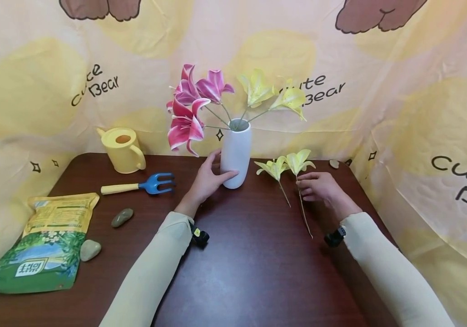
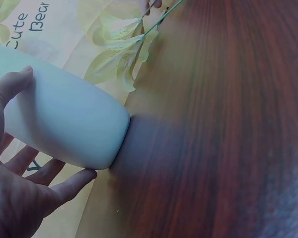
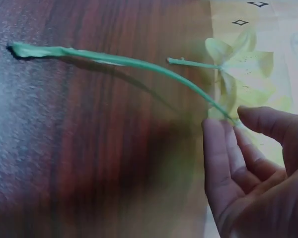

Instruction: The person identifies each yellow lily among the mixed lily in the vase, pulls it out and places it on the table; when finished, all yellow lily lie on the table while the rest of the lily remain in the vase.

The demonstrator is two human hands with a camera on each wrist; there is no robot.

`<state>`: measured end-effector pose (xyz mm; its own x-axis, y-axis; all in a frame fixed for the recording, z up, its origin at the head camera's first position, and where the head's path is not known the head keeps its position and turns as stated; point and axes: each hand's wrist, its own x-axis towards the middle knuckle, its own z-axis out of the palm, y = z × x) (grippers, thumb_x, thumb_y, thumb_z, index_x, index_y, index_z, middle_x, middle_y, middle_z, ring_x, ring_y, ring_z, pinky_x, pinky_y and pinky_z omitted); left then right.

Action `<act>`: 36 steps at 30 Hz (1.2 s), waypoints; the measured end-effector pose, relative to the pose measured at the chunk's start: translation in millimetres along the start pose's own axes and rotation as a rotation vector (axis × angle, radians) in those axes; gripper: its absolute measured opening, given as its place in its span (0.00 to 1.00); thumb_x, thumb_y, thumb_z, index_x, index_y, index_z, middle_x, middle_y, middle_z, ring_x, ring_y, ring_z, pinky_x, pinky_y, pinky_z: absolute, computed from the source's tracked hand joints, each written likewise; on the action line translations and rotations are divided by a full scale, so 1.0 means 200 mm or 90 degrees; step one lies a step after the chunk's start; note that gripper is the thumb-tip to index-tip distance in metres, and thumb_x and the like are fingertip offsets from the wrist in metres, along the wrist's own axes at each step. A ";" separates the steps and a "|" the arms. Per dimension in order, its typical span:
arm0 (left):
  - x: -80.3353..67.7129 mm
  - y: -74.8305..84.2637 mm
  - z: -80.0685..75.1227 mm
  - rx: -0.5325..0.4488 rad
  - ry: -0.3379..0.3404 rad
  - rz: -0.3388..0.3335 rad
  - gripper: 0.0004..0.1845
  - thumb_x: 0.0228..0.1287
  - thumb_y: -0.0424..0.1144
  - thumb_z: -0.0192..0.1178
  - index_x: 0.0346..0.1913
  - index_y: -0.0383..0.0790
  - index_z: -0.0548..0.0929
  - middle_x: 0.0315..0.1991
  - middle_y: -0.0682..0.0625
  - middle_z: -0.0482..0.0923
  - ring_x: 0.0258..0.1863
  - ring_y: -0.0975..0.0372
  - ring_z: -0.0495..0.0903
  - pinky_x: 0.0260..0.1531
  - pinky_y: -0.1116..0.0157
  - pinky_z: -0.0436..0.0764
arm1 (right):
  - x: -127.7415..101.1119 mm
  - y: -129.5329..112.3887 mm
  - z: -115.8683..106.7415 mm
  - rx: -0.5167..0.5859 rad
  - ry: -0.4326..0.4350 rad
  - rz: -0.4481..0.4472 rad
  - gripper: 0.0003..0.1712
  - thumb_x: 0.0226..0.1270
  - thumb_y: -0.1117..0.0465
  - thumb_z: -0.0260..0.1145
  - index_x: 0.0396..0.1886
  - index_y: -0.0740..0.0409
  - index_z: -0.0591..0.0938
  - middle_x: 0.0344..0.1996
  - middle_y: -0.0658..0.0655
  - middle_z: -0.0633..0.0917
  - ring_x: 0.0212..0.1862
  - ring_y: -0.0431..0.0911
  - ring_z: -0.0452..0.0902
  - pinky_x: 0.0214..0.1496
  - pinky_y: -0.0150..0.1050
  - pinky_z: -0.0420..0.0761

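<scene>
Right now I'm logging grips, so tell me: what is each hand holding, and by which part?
The left hand grips the white vase around its lower body. The right hand pinches a yellow lily's stem just below the bloom.

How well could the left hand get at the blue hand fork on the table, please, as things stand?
Probably yes: the blue hand fork lies left of the left hand with bare table between, but that hand now grips the white vase.
</scene>
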<state>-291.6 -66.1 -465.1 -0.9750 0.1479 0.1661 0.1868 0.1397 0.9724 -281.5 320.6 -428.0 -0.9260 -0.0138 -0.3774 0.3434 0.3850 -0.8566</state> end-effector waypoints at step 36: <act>-0.01 0.00 0.00 -0.018 -0.002 -0.004 0.47 0.69 0.49 0.81 0.86 0.54 0.68 0.78 0.42 0.76 0.75 0.43 0.78 0.77 0.38 0.79 | -0.08 -0.84 0.65 0.497 0.070 -0.360 0.22 0.79 0.68 0.73 0.67 0.70 0.80 0.45 0.50 0.90 0.52 0.44 0.91 0.79 0.53 0.82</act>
<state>-290.4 -65.8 -464.7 -0.9757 0.1507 0.1590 0.1768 0.1133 0.9777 -304.6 135.6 -324.5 -0.9822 0.0931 0.1631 -0.1863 -0.3729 -0.9090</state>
